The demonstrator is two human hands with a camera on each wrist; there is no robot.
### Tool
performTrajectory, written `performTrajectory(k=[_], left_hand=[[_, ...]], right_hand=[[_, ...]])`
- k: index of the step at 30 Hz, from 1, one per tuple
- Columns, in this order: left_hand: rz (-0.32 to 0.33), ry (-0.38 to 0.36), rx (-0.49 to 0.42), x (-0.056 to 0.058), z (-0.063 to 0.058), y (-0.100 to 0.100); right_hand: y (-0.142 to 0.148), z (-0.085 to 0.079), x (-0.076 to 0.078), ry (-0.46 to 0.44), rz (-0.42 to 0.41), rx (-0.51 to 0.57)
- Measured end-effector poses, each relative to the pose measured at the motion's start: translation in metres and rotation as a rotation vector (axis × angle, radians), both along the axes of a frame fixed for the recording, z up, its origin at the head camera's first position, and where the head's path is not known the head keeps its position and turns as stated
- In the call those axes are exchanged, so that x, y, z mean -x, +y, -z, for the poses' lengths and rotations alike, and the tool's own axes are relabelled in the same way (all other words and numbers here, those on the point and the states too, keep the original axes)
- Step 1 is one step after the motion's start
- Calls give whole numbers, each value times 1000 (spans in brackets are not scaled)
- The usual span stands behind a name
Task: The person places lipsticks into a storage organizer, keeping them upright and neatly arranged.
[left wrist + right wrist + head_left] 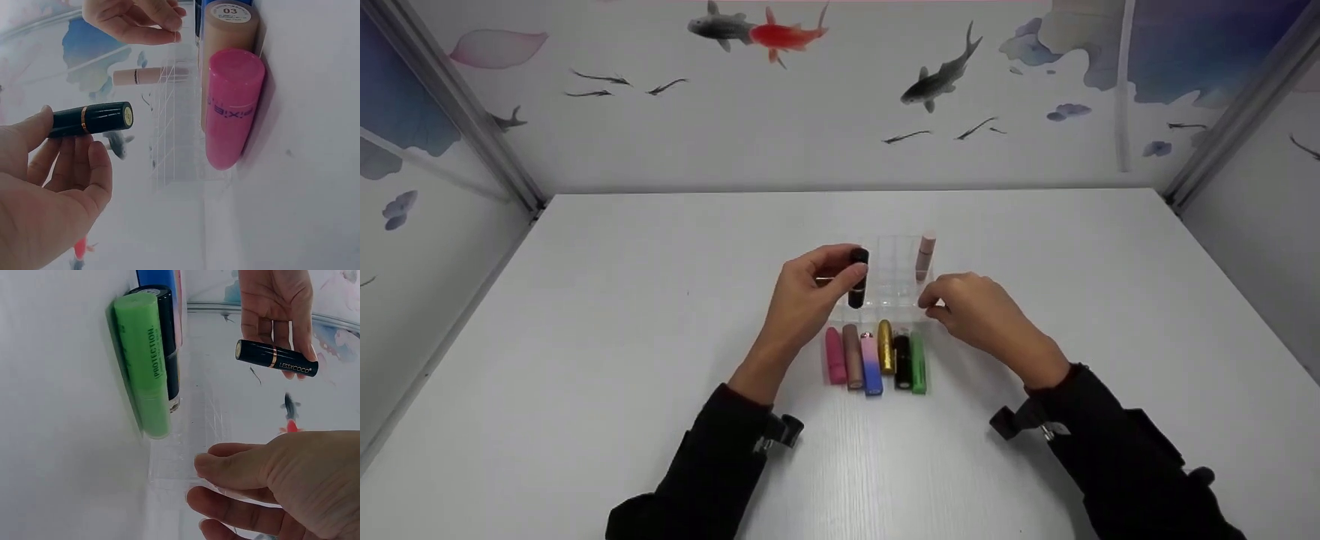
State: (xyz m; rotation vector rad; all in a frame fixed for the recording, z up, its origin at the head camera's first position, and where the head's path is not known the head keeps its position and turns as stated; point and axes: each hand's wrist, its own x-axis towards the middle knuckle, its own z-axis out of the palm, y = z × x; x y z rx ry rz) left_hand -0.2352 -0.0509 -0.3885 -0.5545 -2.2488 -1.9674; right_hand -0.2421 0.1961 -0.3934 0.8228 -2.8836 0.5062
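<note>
My left hand point(810, 289) pinches a black lipstick point(857, 279) with a gold band between thumb and fingers, held above the left side of a clear compartment organizer point(894, 306). In the right wrist view the lipstick point(277, 358) is tilted slightly and shows lettering. My right hand point(979, 307) has its thumb and fingertips at the organizer's right front edge, appearing to hold it; the exact contact is hard to see through the clear plastic. A pale pink lipstick tube point(925, 257) stands in the organizer's right side, behind that hand.
In front of the organizer several tubes lie in a row: pink point(835, 356), brown-beige point(853, 357), pink-blue point(871, 364), gold point(886, 347), black point(902, 361) and green point(918, 363). The white tabletop point(607, 337) meets printed panels point(840, 127) behind and at both sides.
</note>
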Motion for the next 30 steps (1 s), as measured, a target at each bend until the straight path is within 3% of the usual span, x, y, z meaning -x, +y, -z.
performTrajectory(k=[6,17,21,30], left_hand=[[-71,56,40,5,-1,-4],[-242,216,162,25,2,-2],[-273,262,218,31,5,1],[-289,222,229,32,8,0]], right_hand=[[-2,4,1,28,8,1],[-2,4,2,-21,24,17],[-2,4,2,-16,24,22],[0,6,3,-2,11,38]])
